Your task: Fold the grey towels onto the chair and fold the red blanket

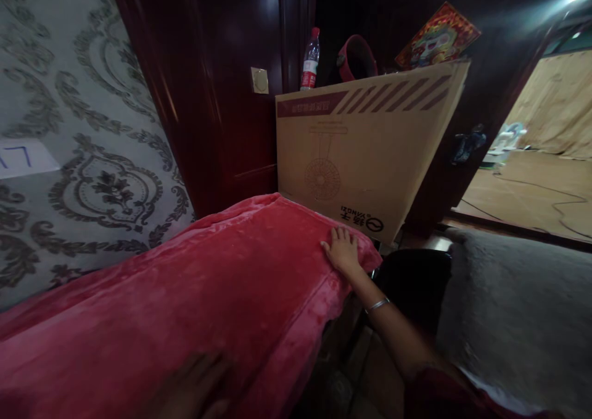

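flat under right hand (343,252): red blanket (208,295)

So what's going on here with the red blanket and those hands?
A person is pressing both bare hands flat on a plush red velvet blanket draped over a long raised surface. The right hand, with a silver bangle on its wrist, rests at the far corner; the left hand lies on the near edge, dim and blurred. Just beyond stands a large brown cardboard box with a fan drawing, with a clear plastic water bottle on top.
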Tool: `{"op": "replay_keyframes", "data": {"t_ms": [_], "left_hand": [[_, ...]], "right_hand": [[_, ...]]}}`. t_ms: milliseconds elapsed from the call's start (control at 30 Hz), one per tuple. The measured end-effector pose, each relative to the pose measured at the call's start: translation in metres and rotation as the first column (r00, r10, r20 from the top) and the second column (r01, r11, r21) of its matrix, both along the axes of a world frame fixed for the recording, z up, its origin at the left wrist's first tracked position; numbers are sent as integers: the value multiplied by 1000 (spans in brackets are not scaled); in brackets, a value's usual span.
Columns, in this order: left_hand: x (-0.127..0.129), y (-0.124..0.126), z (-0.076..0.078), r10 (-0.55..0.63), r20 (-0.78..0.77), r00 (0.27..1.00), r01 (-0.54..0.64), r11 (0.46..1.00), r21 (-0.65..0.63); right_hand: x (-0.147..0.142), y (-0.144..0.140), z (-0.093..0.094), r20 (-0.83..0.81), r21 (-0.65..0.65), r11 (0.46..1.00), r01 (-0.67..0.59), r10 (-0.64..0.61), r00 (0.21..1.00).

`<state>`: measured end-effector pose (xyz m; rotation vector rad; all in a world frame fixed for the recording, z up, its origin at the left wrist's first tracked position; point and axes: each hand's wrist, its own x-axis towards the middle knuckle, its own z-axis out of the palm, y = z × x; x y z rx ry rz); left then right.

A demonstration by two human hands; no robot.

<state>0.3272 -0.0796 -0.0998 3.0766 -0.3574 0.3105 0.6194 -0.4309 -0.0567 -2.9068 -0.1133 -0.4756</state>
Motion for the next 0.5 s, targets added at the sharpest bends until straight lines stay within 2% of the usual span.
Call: {"op": "replay_keyframes", "data": {"t_ms": [67,133,233,333,400,500], "left_hand": [[17,-9,11,21,80,997,-20,1000,-9],[31,-22,11,5,80,997,-5,1000,10],[38,-35,-6,-47,-33,998,48,997,56],[34,-31,-17,-116,-94,989,119,992,28],[35,-21,-7,-136,-69,988,130,987,-95],[58,-2,35,-31,-52,998,12,940,-340]], "right_hand": [[8,5,3,-31,8,1000,-23,23,999],[14,6,1,-96,-6,999,-31,30,995],[18,1,-6,-177,-48,999,8,-17,984],[25,-4,-6,-182,-50,995,82,-90,979],[33,-3,1,-201,-33,991,129,-133,971],[49,0,12,-248,-17,985,174,-173,953]]}}
